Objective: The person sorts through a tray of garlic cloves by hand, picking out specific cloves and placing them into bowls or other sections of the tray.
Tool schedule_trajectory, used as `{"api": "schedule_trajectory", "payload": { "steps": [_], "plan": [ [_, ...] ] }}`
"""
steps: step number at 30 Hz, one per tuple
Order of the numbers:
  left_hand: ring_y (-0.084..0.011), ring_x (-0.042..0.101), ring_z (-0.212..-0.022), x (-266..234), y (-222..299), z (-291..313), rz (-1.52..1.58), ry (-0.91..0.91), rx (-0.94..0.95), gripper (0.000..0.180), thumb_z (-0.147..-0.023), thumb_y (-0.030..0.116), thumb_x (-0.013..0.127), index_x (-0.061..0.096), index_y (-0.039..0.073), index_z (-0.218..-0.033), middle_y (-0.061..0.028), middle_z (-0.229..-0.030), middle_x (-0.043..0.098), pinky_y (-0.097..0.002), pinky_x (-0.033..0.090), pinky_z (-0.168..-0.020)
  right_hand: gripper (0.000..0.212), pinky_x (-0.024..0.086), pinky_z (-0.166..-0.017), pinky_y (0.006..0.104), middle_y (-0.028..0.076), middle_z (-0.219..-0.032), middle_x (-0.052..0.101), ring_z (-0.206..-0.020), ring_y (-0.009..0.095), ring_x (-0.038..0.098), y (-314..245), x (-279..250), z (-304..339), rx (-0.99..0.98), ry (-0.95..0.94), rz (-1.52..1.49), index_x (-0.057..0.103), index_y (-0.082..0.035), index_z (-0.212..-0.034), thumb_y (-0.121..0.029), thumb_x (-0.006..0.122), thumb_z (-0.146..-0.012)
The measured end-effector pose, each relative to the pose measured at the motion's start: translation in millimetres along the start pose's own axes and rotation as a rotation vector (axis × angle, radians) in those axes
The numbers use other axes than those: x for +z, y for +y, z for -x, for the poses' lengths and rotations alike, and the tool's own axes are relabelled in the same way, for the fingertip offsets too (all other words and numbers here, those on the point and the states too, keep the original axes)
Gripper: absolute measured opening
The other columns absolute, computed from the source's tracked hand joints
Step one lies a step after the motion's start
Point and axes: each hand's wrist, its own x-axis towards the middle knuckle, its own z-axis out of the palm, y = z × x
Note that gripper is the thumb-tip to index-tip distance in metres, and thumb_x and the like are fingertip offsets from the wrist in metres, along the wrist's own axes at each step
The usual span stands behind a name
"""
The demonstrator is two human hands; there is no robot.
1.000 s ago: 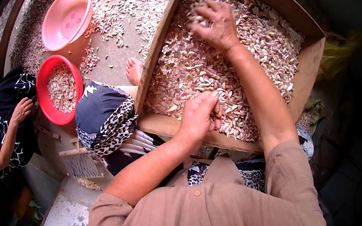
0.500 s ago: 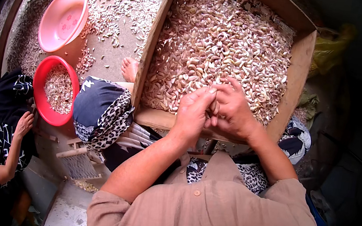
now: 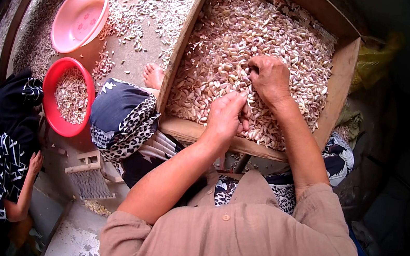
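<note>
A shallow wooden tray [image 3: 341,79] full of garlic cloves [image 3: 221,51] rests over my lap. Above its near edge, my left hand [image 3: 227,114] is closed, thumb pressed against curled fingers; whatever lies inside is hidden. Farther in, my right hand [image 3: 270,78] is over the heap with its fingers bent down and drawn together at the cloves. Its fingertips are partly hidden, so what they pinch cannot be made out. The two hands are apart.
To the left stand a pink basin [image 3: 100,14] and a red basin [image 3: 51,101] holding cloves. Loose cloves cover much of the floor. A co-worker in a patterned top [image 3: 0,167] sits at the far left. A small wooden rack [image 3: 88,180] stands near my left knee.
My hands were together over the tray's near side. My right hand has moved away and forward onto the cloves, while my left stays near the edge. The co-worker's hand has lowered.
</note>
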Motion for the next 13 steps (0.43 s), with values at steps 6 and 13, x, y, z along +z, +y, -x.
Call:
{"api": "schedule_trajectory", "payload": {
  "steps": [6, 13],
  "plan": [
    [-0.0127, 0.06, -0.057, 0, -3, 0, -0.017, 0.019, -0.026, 0.03, -0.107, 0.029, 0.05, 0.058, 0.008, -0.087, -0.0044, -0.078, 0.062, -0.0238, 0.041, -0.048, 0.016, 0.059, -0.073, 0.0315, 0.009, -0.095, 0.078, -0.081, 0.017, 0.072, 11, -16, 33, 0.181, 0.31, -0.641, 0.078, -0.008, -0.098, -0.003, 0.072, -0.084],
    [-0.0145, 0.066, -0.068, -3, -12, -5, 0.055, 0.02, -0.084, 0.027, -0.108, 0.031, 0.048, 0.06, 0.008, -0.1, -0.0067, -0.091, 0.069, -0.0255, 0.048, -0.054, 0.019, 0.055, -0.079, 0.0247, 0.003, -0.095, 0.075, -0.086, 0.009, 0.068, -8, -51, 88, 0.182, -0.035, -1.084, 0.075, 0.0, -0.107, 0.0, 0.076, -0.089]
  ]
}}
